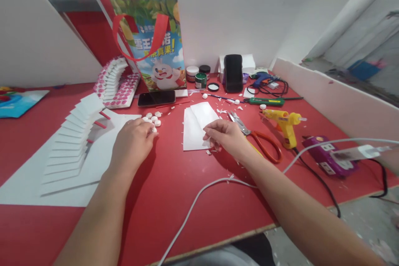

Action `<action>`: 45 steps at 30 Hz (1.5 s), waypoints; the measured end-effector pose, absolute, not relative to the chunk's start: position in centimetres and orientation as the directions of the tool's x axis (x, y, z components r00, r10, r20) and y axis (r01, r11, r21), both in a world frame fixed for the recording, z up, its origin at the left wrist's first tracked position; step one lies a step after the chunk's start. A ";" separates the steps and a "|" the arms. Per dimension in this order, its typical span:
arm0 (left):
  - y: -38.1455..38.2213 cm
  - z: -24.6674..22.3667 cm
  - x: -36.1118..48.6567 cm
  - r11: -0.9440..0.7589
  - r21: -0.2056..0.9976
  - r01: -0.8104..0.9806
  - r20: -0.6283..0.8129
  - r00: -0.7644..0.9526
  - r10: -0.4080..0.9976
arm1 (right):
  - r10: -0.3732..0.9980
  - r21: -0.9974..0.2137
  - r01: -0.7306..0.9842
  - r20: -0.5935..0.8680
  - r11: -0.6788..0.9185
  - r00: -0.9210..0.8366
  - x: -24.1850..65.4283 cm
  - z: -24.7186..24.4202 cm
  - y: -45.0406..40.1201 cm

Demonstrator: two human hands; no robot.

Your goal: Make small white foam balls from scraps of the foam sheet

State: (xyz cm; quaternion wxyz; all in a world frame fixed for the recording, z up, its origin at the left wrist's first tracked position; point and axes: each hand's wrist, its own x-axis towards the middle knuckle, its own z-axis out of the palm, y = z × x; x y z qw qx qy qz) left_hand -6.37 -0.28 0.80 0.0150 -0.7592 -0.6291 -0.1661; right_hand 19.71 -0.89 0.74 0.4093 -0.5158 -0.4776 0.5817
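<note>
My left hand (132, 141) is at a small cluster of white round pieces (157, 123) on the red table, fingers curled. One white piece (154, 130) shows between its thumb and fingertips. Over the lower right of two overlapping white paper sheets (195, 133), my right hand (227, 136) has thumb and fingers pressed together; what they hold, if anything, is too small to make out. To the left, a curved, fanned stack of white card strips (70, 145) with red sticks (99, 124) stands on a white sheet (18, 187).
Orange-handled pliers (266, 145), a yellow glue gun (283, 124) and a purple box (327, 158) are at right. A white cable (199, 203) crosses the front. Behind are a phone (156, 98), a printed bag (163, 58), paint jars (200, 80) and a black device (233, 72).
</note>
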 end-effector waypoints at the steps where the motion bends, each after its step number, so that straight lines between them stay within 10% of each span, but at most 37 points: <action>1: -0.2 0.7 -6.5 -0.215 0.177 0.961 0.259 0.165 0.952 | 0.969 -0.979 0.018 -0.206 -0.205 -0.138 19.7 0.7 -0.9; 24: 0.9 -0.6 -7.5 -0.153 0.347 0.926 0.307 0.042 0.951 | 0.972 -0.982 0.035 -0.188 -0.185 -0.143 19.7 0.8 -0.8; 31: -0.1 1.4 -6.0 0.004 0.596 0.803 0.306 -0.232 0.923 | 0.998 -0.983 0.178 -0.045 -0.036 -0.047 19.9 0.1 -0.6; 39: -1.9 0.6 -1.5 -0.174 0.783 0.597 0.214 0.003 0.977 | 0.976 -0.837 0.521 0.215 0.168 0.031 21.3 -0.2 -0.4; 45: -2.3 -0.8 0.2 -0.264 0.832 0.488 0.209 0.164 0.964 | 0.934 -0.509 0.790 0.284 0.340 -0.218 20.6 -0.7 -0.5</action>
